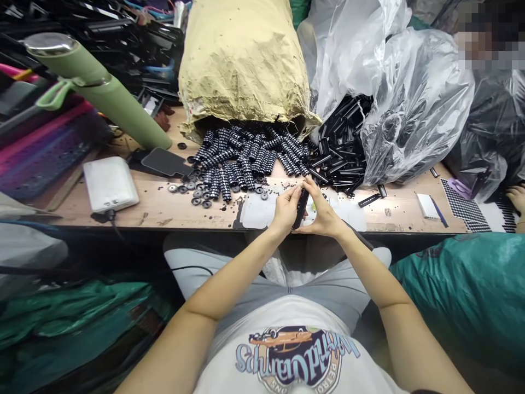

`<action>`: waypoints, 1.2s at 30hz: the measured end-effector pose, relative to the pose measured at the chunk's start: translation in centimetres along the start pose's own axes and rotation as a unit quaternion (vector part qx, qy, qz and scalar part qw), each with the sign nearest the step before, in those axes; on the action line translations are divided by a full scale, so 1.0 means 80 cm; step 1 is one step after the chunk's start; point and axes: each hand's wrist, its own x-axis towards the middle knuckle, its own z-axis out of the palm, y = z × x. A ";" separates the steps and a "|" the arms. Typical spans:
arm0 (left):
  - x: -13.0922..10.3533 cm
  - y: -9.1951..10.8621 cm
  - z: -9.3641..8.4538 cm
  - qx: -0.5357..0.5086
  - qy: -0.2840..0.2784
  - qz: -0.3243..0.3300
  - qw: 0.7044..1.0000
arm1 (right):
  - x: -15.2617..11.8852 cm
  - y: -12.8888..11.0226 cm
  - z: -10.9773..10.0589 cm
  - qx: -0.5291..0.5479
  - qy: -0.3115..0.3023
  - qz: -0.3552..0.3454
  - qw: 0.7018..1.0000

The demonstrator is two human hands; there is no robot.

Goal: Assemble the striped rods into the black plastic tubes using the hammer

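Observation:
Between both my hands, at the table's front edge, is a slim black plastic piece, held lengthwise and partly hidden by fingers. My left hand is closed on its left side. My right hand grips it from the right, thumb and fingers at its two ends. Beyond my hands lies a pile of black ribbed cylinders with pale markings. To the right of these is a heap of black elongated plastic parts. Several small black discs are scattered at the pile's front left.
A yellow sack and clear plastic bags stand at the back. On the left are a green bottle, a white box with a cable and a purple basket. Another person's hand shows at the far right.

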 end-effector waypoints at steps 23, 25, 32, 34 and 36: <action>-0.009 -0.004 0.002 0.010 -0.043 -0.058 0.997 | -0.012 0.000 0.000 0.008 -0.001 0.041 0.999; -0.007 -0.002 0.003 0.010 -0.042 -0.082 0.996 | -0.011 0.002 0.003 0.015 0.015 0.051 0.998; 0.008 -0.018 -0.009 0.043 -0.044 -0.086 0.994 | -0.012 0.007 0.020 0.010 0.033 0.094 0.995; 0.007 -0.032 -0.016 0.131 -0.040 0.006 0.991 | -0.012 0.015 0.032 -0.009 0.049 0.106 0.993; 0.004 -0.049 -0.024 0.281 -0.034 0.140 0.949 | -0.013 0.024 0.045 -0.043 0.067 0.117 0.990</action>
